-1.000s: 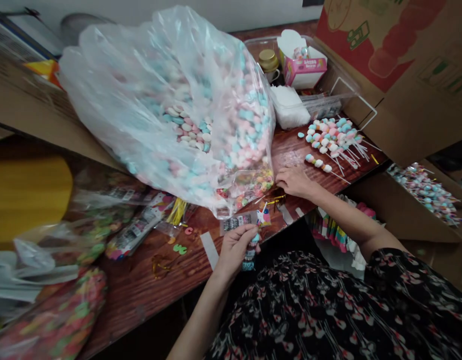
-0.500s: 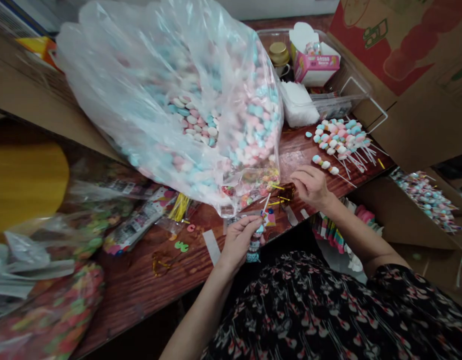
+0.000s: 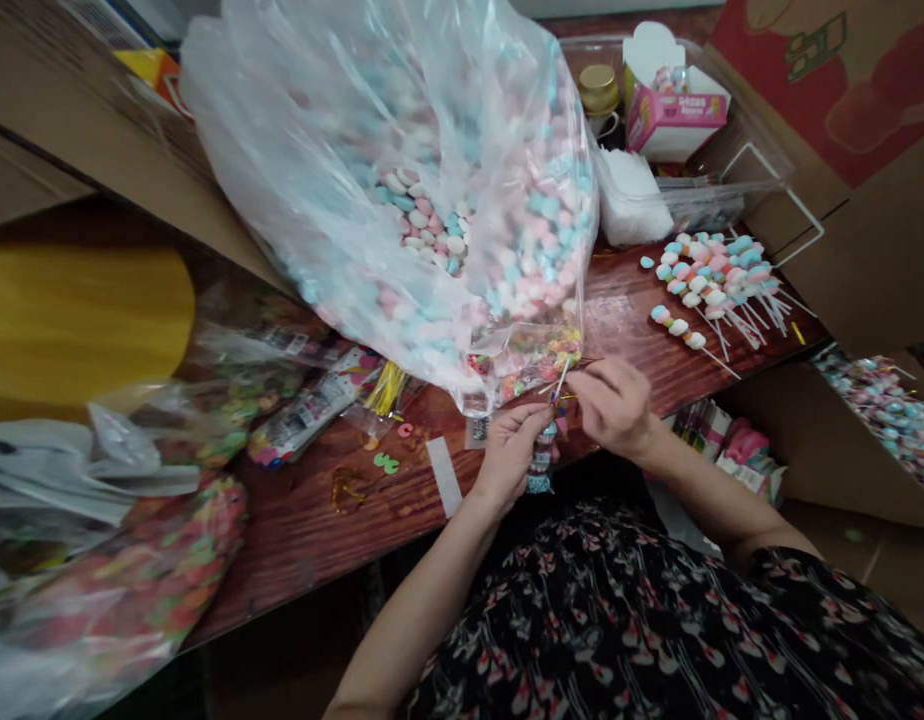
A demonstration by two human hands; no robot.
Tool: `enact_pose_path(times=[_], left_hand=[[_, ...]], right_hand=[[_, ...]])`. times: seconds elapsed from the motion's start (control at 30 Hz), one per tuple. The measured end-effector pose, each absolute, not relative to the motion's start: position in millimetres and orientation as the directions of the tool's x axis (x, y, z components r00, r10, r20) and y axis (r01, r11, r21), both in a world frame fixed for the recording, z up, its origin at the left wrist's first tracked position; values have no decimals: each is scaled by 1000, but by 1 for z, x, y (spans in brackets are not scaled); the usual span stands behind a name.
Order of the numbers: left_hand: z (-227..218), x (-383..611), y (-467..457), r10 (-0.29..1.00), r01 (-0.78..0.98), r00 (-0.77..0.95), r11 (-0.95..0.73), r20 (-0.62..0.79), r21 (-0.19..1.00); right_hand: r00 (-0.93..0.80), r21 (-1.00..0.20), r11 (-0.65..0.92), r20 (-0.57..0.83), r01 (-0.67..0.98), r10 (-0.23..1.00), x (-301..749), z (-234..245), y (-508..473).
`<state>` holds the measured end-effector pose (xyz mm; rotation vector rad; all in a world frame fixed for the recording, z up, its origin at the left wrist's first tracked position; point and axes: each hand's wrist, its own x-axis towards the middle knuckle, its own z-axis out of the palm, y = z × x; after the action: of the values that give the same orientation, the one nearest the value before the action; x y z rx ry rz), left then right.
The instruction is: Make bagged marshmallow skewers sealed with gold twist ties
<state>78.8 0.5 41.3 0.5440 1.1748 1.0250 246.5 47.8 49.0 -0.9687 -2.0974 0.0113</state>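
Note:
My left hand [image 3: 511, 455] is shut on a candy skewer in a clear wrapper [image 3: 542, 455], its white stick pointing up. My right hand [image 3: 612, 405] sits just beside the stick's top, its fingertips pinching a thin gold twist tie [image 3: 571, 393]. Directly behind both hands slumps a large clear plastic bag [image 3: 402, 200] full of pastel pink, blue and white candies. Unwrapped candy skewers [image 3: 717, 285] lie in a loose heap on the table to the right of the bag.
The dark wooden table [image 3: 342, 530] holds strips of tape, small candy pieces and wrapped sweets in bags. A clear tray [image 3: 657, 75] stands at the back with a pink box. Cardboard boxes flank both sides, the right one [image 3: 882, 440] holding wrapped skewers.
My hands have come together at the top of the skewer, with my right hand now at the stick. The skewer stands more upright, and the view has shifted, moving the table contents rightward.

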Motion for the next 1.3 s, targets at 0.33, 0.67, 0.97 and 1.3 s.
enact_pose_path(times=[0.33,0.67,0.97,1.3], left_hand=[[32,63,-12,970,-98,-105,209,-219,973],[26,61,-18,964,-182,-80,234,-252,955],[33,60,-14,969,-267,-86,204,-234,942],[54,55,-13,989,114,1,-144,145,983]], right_hand=[[-473,-545,691,504,475,722,221,38,16],[-488,-594,689,494,414,720,217,39,15],[-295,-948,254,192,191,936,215,36,3],[-465,-916,-358,-241,-181,852,216,43,15]])
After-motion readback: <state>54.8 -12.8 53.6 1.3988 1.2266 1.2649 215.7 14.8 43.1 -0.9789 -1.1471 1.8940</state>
